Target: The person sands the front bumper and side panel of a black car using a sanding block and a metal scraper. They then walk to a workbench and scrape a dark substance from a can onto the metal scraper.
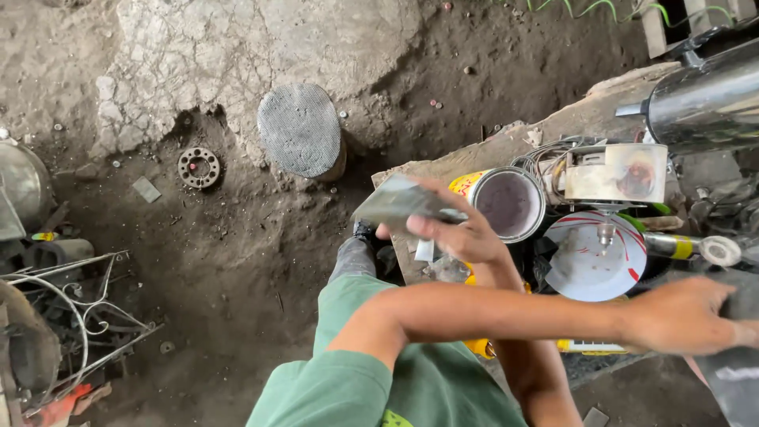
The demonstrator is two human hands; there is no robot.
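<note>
While the arms cross above a cluttered bench (443,162), the right hand (455,225) clamps a flat grey metal piece (399,202) – long axis near level, free end pointing left past the bench's left edge – beside an open tin (507,203); the left hand (684,316) presses flat on a dark sheet (735,372) at the right.

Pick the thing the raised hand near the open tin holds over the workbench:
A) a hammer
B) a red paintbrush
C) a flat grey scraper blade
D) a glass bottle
C: the right hand pinches a flat grey scraper blade beside the open tin.
</note>
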